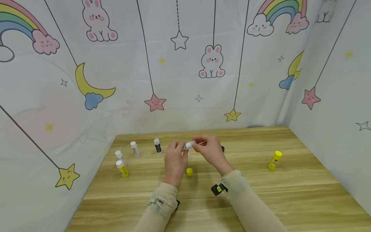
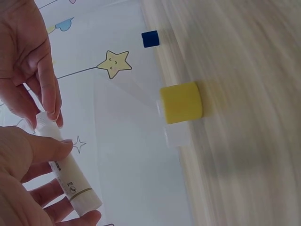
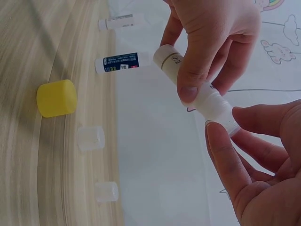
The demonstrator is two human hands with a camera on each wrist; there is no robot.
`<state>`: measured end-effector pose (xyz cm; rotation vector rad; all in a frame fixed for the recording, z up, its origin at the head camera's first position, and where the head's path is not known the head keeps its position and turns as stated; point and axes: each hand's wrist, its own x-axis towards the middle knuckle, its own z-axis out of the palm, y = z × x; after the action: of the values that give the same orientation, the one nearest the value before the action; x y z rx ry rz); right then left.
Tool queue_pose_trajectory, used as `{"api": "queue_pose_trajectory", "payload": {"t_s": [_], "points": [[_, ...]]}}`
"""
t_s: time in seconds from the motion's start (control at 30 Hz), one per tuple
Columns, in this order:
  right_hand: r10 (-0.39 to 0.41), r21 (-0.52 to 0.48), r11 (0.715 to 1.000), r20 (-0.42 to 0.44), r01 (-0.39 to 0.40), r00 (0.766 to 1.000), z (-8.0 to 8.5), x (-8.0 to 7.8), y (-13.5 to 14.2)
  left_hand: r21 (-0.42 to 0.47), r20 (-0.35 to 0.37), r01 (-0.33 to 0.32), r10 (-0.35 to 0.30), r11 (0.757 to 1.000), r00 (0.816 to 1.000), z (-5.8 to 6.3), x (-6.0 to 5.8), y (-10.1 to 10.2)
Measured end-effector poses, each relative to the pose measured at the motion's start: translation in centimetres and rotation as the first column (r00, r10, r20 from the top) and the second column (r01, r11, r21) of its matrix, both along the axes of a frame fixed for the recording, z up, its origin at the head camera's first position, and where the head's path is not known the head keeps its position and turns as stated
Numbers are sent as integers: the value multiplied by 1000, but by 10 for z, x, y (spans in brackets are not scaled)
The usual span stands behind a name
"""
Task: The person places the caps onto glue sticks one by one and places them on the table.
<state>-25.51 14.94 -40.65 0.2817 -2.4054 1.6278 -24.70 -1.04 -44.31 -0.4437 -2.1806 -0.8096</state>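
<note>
Head view: left hand [image 1: 175, 160] curls fingers round a smooth white cylindrical tube [image 1: 189, 145]; right hand [image 1: 211, 151] pinches its two-o'clock end.

The white glue stick [image 2: 70, 174] looks like smooth plastic with a soft sheen. The yellow cap [image 3: 56, 99] is smooth, opaque plastic, nearly matt, while the clear cap [image 3: 91, 138] is translucent plastic, slightly cloudy. The dark-labelled stick [image 3: 121, 62] has a smooth printed surface. The table [image 1: 261, 199] shows wood grain under a smooth finish. The curtain [image 1: 121, 64] looks like matt, lightly creased cloth; the left sleeve [image 1: 162, 201] is cloth too, rough and wrinkled near the cuff.
</note>
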Motion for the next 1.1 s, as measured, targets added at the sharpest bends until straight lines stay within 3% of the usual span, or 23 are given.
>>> {"api": "queue_pose_trajectory", "payload": {"t_s": [0.8,1.1], "points": [[14,18,1000,11,-15,1000,0,4,0,-44,-40,-7,6,999,999,0,0,3],[-2,73,997,-11,3,1000,0,5,-2,-89,-40,-6,3,996,999,1,1,3]]}}
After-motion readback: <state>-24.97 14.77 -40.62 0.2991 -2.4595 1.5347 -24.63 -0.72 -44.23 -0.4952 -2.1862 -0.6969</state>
